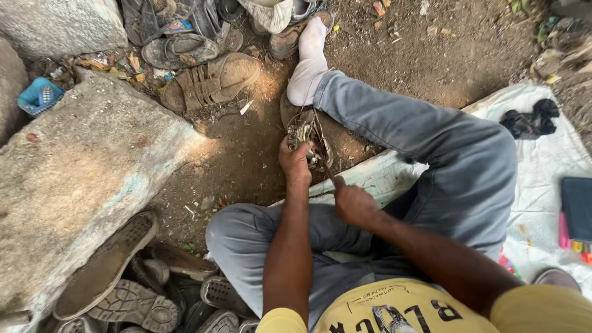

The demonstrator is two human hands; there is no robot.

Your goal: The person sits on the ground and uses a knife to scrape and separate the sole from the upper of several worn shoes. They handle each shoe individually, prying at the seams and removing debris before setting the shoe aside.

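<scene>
I sit on the ground in grey jeans with one leg stretched out, its foot in a white sock [307, 61]. My left hand [296, 161] grips a worn brown sandal [305, 129] lying on the dirt just in front of my knees. My right hand [353, 203] is closed around a thin dark tool [328, 171] whose tip reaches the sandal near my left fingers. The tool's working end is hidden by the sandal's straps and my hand.
A large grey stone slab [67, 185] lies at left. Worn soles and sandals are piled at bottom left [124, 300] and at the top [202, 50]. A white sheet [546, 167] at right carries a dark flat case [584, 209] and black cloth [530, 120].
</scene>
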